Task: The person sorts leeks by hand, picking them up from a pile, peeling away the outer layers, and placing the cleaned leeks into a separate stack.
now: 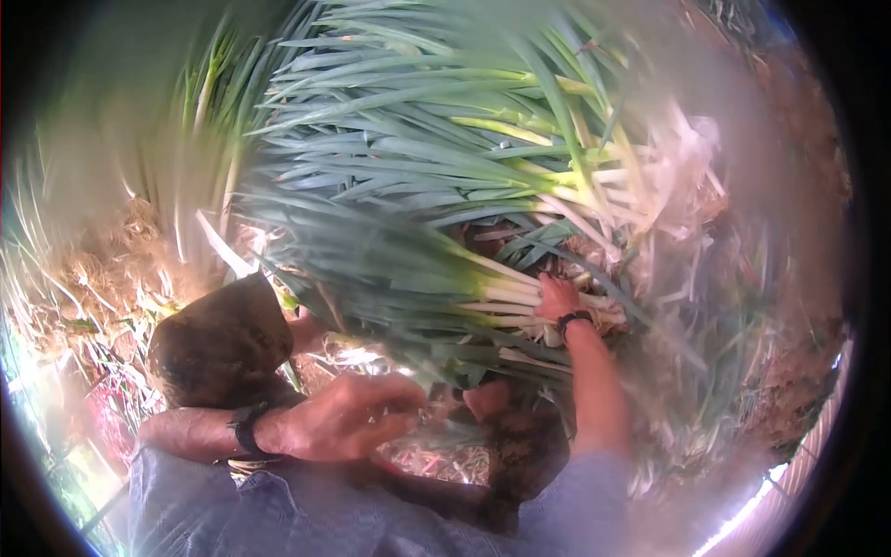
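Observation:
My right hand, with a dark band at its wrist, is closed around the pale lower stalks of a bunch of green onions. Their long leaves spread to the left, and the roots lie by my wrist. In front of my body, my left hand has bent fingers drawn toward the thumb. It is slightly blurred, and I cannot make out whether anything is between the fingers. Beyond both hands lies a large heap of green onions, its white ends toward the right.
On the left, more green onions stand with tangled roots. My knees, in dark trousers, frame the near space. Loose plant scraps lie between them. Brown soil borders the right side, and smears on the lens blur parts of the scene.

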